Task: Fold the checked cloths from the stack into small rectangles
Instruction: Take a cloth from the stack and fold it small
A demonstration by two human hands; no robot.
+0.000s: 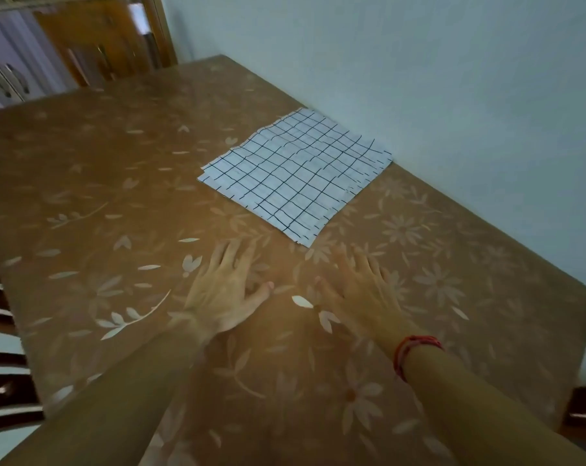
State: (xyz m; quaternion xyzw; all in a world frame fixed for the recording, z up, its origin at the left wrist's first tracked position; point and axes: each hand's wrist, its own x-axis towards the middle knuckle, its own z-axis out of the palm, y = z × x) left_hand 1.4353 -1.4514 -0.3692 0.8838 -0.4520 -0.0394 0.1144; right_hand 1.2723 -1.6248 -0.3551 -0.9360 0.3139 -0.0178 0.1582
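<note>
Brown floral tablecloth (116,183) meets a pale wall (419,62); checked cloths (295,173) stacked beyond 2 flat, empty hands (222,290).

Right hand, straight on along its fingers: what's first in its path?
Probably the near corner of the stack of white checked cloths; the right hand points up-left toward it, with only bare floral tabletop between.

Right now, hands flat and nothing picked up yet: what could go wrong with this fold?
1. The stack of checked cloths has layered, slightly offset edges, so a pinch at the near corner may lift more than one cloth.
2. The stack sits close to the wall, with its far corner near the table edge; dragging a cloth could skew the pile.
3. The left hand and right hand rest short of the stack, so a forward reach is needed.
</note>
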